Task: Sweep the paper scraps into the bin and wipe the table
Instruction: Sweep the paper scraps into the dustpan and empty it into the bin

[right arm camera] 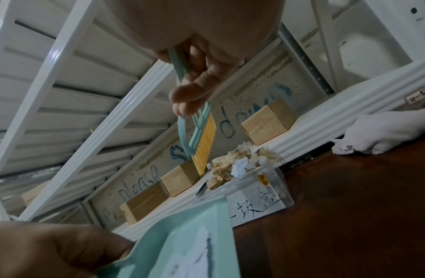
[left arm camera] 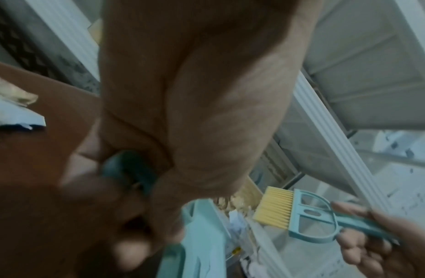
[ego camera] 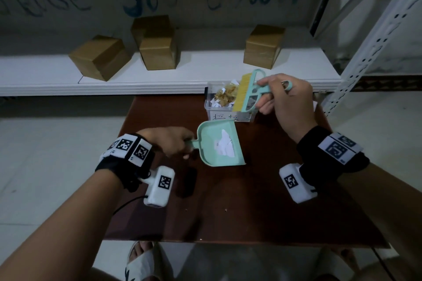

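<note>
My left hand (ego camera: 175,142) grips the handle of a mint green dustpan (ego camera: 219,146) held above the brown table (ego camera: 251,201). White paper scraps (ego camera: 225,146) lie in the pan. My right hand (ego camera: 285,100) holds a mint brush with yellow bristles (ego camera: 243,92) over a clear plastic bin (ego camera: 228,107) at the table's far edge. The bin (right arm camera: 256,188) is heaped with tan and white scraps (right arm camera: 232,163). In the left wrist view the brush (left arm camera: 289,212) hangs right of the pan (left arm camera: 201,244). A white cloth (right arm camera: 384,131) lies on the table's far right.
Behind the table runs a white shelf (ego camera: 159,75) with three cardboard boxes (ego camera: 157,50). A perforated white upright (ego camera: 374,43) stands at the right. Tiny crumbs (ego camera: 225,210) dot the table's near half. More scraps (left arm camera: 14,111) lie on the table in the left wrist view.
</note>
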Demonstrator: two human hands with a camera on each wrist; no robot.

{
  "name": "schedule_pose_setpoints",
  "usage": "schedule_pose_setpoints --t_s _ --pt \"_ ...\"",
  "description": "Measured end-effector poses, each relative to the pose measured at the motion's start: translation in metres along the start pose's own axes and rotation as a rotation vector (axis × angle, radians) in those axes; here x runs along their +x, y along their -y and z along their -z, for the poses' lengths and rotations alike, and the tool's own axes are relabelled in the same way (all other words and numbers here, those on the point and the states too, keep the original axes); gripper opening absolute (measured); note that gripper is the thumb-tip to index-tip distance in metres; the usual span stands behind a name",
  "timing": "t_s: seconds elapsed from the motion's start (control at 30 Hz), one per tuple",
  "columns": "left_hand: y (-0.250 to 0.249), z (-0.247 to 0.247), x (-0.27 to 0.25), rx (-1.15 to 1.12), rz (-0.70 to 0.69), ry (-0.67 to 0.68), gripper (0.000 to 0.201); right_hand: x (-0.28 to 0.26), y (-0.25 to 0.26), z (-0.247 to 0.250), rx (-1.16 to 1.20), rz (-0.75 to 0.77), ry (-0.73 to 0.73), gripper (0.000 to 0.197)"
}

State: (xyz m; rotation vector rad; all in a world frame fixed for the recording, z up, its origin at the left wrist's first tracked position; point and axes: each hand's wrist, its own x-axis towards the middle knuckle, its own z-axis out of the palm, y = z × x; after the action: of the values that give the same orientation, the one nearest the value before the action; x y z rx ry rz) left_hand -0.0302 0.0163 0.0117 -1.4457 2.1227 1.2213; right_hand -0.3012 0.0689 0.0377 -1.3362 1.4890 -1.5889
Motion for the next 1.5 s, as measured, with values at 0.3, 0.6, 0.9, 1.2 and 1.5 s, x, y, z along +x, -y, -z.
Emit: schedule_pose_setpoints --t_s 0.3,0.6,0.9,1.2,1.5 --pt "-0.007 0.02 0.001 -0.298 -0.153 -0.382 0.027 0.001 0.015 0.004 0.157 0.049 0.017 0.018" --pt "-0.027 0.025 -0.001 -0.582 -0.125 -0.472 0.034 0.001 -0.008 -0.009 0.171 -0.043 0.183 0.023" --pt "-0.037 0.024 -0.002 -0.687 -0.158 -0.505 0.033 0.01 -0.01 -0.014 0.074 0.034 0.095 0.025" --pt "-0.034 0.025 -0.001 -0.718 -0.127 -0.489 0.033 0.01 -0.001 -0.011 0.149 0.051 0.044 0.027" --pt "-0.031 0.026 -0.003 -0.731 -0.049 -0.495 0.032 0.008 0.001 -0.012 0.135 0.057 -0.004 0.031"
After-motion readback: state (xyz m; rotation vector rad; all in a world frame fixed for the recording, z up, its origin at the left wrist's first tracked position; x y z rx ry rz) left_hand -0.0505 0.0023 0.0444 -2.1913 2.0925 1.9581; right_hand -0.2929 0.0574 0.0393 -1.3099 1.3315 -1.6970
